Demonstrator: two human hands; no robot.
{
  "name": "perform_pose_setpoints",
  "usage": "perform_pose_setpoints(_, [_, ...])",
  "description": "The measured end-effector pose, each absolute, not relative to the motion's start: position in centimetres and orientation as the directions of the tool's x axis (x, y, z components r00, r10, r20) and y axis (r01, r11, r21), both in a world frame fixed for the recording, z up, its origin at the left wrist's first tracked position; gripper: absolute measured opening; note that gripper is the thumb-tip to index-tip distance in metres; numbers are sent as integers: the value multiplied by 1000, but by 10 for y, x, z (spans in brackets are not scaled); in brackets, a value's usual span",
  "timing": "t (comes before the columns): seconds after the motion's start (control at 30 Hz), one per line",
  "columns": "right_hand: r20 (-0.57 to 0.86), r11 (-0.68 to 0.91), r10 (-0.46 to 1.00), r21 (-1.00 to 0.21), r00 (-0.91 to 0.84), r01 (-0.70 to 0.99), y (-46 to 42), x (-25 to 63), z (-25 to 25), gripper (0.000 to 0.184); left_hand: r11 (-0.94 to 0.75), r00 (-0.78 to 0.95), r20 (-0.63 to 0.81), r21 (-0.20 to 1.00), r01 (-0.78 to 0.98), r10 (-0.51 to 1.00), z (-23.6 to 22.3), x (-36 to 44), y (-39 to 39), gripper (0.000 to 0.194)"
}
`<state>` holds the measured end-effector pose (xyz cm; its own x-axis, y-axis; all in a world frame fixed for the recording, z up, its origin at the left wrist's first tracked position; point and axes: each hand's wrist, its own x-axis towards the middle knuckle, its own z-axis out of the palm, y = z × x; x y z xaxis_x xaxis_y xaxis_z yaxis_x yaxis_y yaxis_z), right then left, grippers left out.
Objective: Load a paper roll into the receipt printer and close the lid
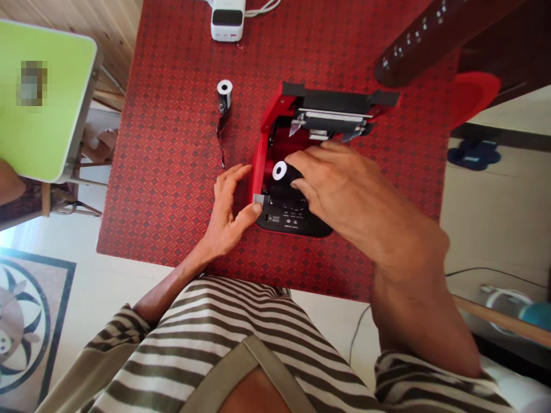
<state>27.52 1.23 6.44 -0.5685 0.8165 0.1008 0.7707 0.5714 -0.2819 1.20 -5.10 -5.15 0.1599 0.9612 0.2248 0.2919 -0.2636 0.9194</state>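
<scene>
On the table stands a red and black printer [293, 221] with its lid [331, 106] raised at the far side. My right hand [333, 180] reaches over the printer's bay. Between its thumb and fingers is a small roll [279, 171], white at the end with a dark core hole; the rest of the roll is mostly hidden by the hand. My left hand [232, 209] lies along the printer's left side, fingers stretched out, thumb on the grey front corner. A second roll [224, 94] stands left of the printer, a dark strip trailing from it toward my left hand.
A patterned red cloth covers the table [172, 172]. At its back is a white charger-like box [227, 23] with cables. A dark post-like piece [413, 46] slants in at the upper right. A green table [51, 132] is at left, with part of another person beside it.
</scene>
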Motion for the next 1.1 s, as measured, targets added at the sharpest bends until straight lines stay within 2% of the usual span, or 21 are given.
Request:
perform_pose_setpoints(0.17, [55, 566, 820, -225, -570, 793, 20, 269, 54, 32, -266, 180, 221, 919, 290, 959, -52, 11, -51, 77])
perform_pose_setpoints(0.37, [41, 465, 880, -270, -473, 843, 34, 264, 31, 25, -282, 173, 241, 918, 278, 955, -52, 11, -51, 74])
perform_pose_setpoints(0.5, [76, 452, 886, -365, -458, 814, 37, 266, 17, 14, -263, 168, 221, 919, 295, 961, -51, 11, -50, 77])
perform_pose_setpoints(0.63, [121, 414, 906, -460, -407, 785, 30, 264, 19, 13, -272, 179, 225, 913, 303, 958, -52, 10, -50, 77])
perform_pose_setpoints(0.7, [149, 408, 911, -478, -386, 778, 21, 264, 32, 24, -277, 188, 228, 914, 298, 955, -52, 8, -50, 75])
perform_pose_setpoints(0.8, [179, 466, 879, -523, -442, 714, 2, 275, 58, 43, -277, 194, 226, 914, 296, 954, -53, 6, -50, 73])
perform_pose_setpoints(0.93, [231, 532, 828, -611, -511, 586, -17, 294, 74, 35, -242, 175, 203, 939, 245, 963, -49, 6, -51, 74])
perform_pose_setpoints(1.1, [268, 544, 817, -652, -510, 529, -20, 290, 63, 25, -173, 171, 133, 954, 246, 976, -28, 5, -62, 74])
